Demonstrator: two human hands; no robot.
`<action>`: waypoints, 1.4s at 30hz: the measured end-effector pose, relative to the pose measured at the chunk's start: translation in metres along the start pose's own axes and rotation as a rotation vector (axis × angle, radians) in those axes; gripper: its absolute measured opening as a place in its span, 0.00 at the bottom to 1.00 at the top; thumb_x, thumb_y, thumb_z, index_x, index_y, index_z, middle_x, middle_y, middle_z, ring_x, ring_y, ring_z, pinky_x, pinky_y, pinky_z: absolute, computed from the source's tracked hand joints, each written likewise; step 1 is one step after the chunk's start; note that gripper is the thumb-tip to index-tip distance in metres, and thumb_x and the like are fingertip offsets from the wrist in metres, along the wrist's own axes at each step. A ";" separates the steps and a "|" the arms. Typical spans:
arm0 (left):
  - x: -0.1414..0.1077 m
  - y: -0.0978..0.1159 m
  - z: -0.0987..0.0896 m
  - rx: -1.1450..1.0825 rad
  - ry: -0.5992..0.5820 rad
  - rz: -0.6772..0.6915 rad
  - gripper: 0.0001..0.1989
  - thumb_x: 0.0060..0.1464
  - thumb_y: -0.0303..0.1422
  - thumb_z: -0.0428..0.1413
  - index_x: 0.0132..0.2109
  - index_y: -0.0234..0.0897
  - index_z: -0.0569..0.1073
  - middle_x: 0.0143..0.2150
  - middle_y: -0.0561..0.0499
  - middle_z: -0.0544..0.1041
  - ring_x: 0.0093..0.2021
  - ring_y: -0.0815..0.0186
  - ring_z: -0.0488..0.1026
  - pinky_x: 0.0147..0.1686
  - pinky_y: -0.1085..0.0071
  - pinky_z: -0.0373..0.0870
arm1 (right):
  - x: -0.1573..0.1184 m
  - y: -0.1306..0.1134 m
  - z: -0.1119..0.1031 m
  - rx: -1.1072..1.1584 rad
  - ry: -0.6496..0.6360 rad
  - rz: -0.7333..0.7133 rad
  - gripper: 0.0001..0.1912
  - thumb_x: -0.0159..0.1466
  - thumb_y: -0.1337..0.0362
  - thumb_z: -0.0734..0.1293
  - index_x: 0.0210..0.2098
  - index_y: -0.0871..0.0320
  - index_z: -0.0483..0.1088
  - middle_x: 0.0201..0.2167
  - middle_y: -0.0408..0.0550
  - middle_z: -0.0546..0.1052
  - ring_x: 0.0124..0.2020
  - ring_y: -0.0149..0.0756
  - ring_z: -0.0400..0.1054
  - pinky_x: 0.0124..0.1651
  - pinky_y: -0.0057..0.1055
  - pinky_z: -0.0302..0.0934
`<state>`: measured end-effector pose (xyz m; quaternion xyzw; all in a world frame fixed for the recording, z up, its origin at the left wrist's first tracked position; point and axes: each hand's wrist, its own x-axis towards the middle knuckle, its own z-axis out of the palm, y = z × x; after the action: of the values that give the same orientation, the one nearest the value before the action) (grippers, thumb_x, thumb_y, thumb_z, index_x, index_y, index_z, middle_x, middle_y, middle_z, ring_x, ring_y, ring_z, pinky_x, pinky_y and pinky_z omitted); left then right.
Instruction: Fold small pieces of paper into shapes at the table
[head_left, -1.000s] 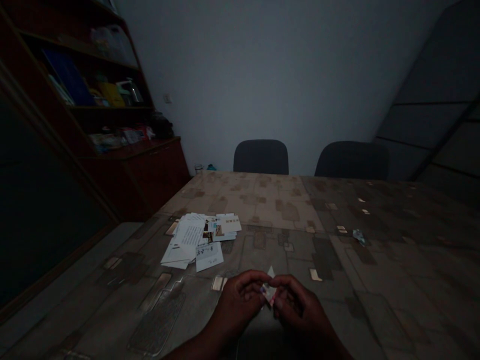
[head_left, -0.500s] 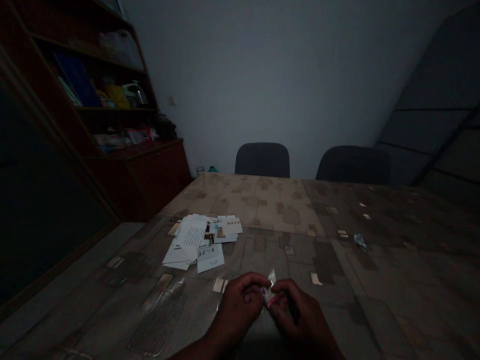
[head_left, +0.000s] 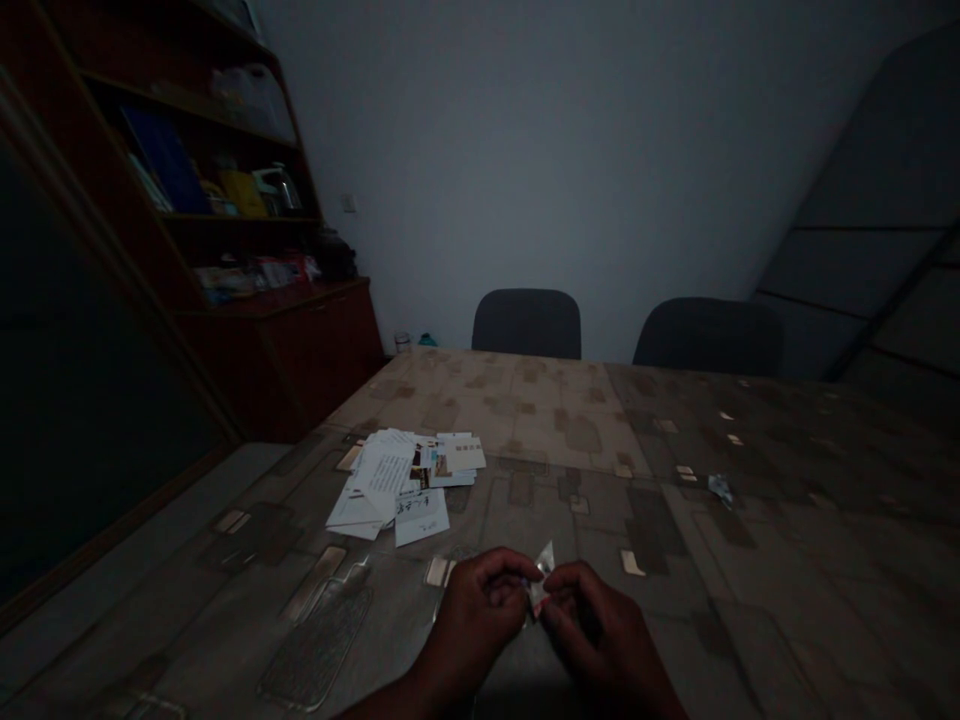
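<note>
A small folded wrapper [head_left: 543,583] sits pinched between the fingertips of both hands, left [head_left: 486,605] and right [head_left: 594,622], above the near part of the counter [head_left: 540,500]. Farther left lie loose printed cards [head_left: 390,475]; a crumpled scrap [head_left: 721,488] rests right.

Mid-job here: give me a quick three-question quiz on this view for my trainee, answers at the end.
1. True or false: the left hand and the right hand both have fingers on the small pointed piece.
2. What lies on the table beyond and to the left of the hands?
A) scissors
B) a loose pile of cards
C) a hammer
3. Fill in: ___ chair backs show past the far edge.

Key: 1 true; 2 B; 3 two.
</note>
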<state>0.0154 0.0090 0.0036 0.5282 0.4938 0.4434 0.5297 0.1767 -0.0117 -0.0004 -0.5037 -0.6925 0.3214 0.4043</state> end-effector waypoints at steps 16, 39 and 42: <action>0.001 0.000 0.000 -0.127 -0.027 -0.003 0.06 0.42 0.26 0.57 0.31 0.32 0.77 0.28 0.50 0.77 0.30 0.66 0.73 0.30 0.73 0.66 | 0.001 0.004 0.002 -0.051 0.023 -0.074 0.05 0.60 0.64 0.65 0.37 0.55 0.69 0.26 0.41 0.76 0.25 0.33 0.70 0.32 0.26 0.62; -0.002 -0.004 -0.001 -0.164 -0.085 -0.035 0.08 0.44 0.30 0.62 0.35 0.33 0.80 0.32 0.47 0.80 0.34 0.61 0.76 0.37 0.69 0.70 | 0.002 0.004 0.001 -0.109 0.058 -0.089 0.04 0.58 0.68 0.64 0.34 0.55 0.67 0.24 0.39 0.72 0.25 0.32 0.67 0.29 0.25 0.60; -0.002 -0.002 -0.002 -0.134 -0.097 -0.026 0.08 0.45 0.30 0.61 0.35 0.33 0.80 0.33 0.46 0.81 0.36 0.61 0.77 0.38 0.69 0.70 | 0.002 0.004 0.001 -0.100 0.049 -0.086 0.04 0.58 0.69 0.64 0.33 0.55 0.67 0.24 0.39 0.71 0.24 0.32 0.67 0.29 0.25 0.59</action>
<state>0.0130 0.0069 0.0016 0.5059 0.4435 0.4425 0.5929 0.1766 -0.0084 -0.0037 -0.5009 -0.7184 0.2564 0.4089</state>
